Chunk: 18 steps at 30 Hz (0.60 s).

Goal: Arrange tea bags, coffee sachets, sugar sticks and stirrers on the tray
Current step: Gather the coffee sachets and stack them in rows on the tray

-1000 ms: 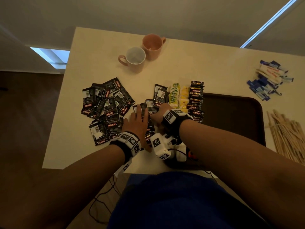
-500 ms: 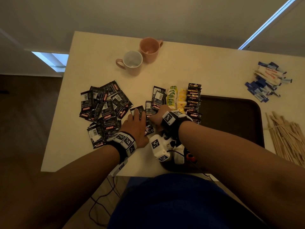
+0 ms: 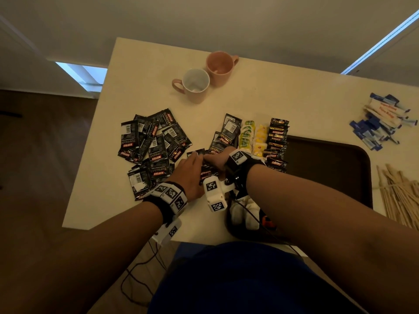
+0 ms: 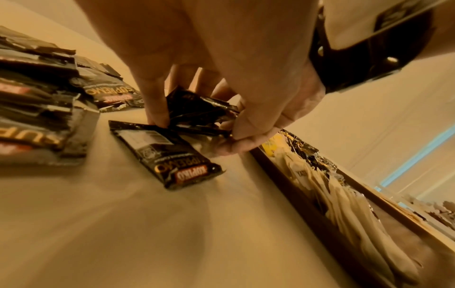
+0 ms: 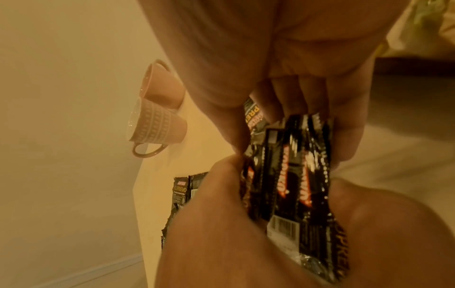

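Your two hands meet just left of the tray [image 3: 362, 155], over the desk [image 3: 145, 82]. Your right hand [image 3: 217, 158] has its fingers and thumb curled round a small bundle of black coffee sachets [image 5: 290, 175], their long axes running along your fingers. Your left hand [image 3: 189, 168] pinches the other end of the same bundle; one loose sachet [image 4: 167, 155] lies flat on the desk just below its fingertips. The tray lies to the right of the bundle, so your right hand is the nearer one to carry it across. How many sachets the bundle holds is hidden by your fingers. The tray's near-left corner is covered by your right wrist.
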### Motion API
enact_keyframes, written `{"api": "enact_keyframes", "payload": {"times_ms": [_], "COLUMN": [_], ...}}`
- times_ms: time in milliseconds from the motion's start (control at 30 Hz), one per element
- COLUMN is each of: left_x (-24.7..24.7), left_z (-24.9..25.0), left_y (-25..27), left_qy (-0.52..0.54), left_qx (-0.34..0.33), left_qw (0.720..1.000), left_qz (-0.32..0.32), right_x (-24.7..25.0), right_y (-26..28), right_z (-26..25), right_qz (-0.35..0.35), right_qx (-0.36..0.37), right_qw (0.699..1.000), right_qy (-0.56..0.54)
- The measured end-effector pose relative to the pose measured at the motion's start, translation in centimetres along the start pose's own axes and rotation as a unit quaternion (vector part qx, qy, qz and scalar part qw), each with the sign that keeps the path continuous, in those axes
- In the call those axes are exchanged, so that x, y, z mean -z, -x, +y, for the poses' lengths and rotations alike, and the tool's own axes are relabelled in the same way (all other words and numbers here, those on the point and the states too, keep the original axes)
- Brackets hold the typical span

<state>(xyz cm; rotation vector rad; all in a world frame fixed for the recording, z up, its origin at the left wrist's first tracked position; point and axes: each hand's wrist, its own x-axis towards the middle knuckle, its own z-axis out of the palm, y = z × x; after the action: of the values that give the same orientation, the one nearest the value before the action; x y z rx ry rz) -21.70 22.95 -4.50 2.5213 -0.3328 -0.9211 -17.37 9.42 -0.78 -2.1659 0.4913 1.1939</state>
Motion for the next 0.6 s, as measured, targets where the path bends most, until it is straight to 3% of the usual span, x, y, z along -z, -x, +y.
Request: {"api": "enact_keyframes", "payload": {"times_ms": [100,200,267,333,433,600], "left_x": [0.3,0.5,0.6,0.6,0.7,1.2], "left_z": [-0.2,-0.2,-0.2,-0.2,-0.4,-1.4], "left_y": [0.3,0.4,0.5,0.6,0.9,1.2], "left_qy": [0.072,0.087,0.088,0.095,0.113,0.131], "left_qx": [0.009,0.013,0.013,0.006,-0.019,-0.066], "left_qw": [0.997,0.996,0.996,0.995,0.993,0.986], "left_qz": [0.008,0.004,-0.002,0.000,0.025,0.079], "right_x": [-0.3,-0.7,-0.7,-1.0,-1.0,-0.7], "right_y": [-1.1,-1.8,-1.8,-2.4,-3.2,-3.4], "right_z": [-0.1,0.0,0.4,0.7,1.1,1.4], "right_qz": [0.008,0.010,-0.030,-0.012,0.012,0.021], "right_qx": [-0.001,-0.046,-0.025,-0.027,-0.053,-0.027], "right_qw": [0.999,0.999,0.999,0.998,0.998,0.999], "right_qy": [0.043,-0.023,-0.036,-0.049,-0.014,-0.007]}}
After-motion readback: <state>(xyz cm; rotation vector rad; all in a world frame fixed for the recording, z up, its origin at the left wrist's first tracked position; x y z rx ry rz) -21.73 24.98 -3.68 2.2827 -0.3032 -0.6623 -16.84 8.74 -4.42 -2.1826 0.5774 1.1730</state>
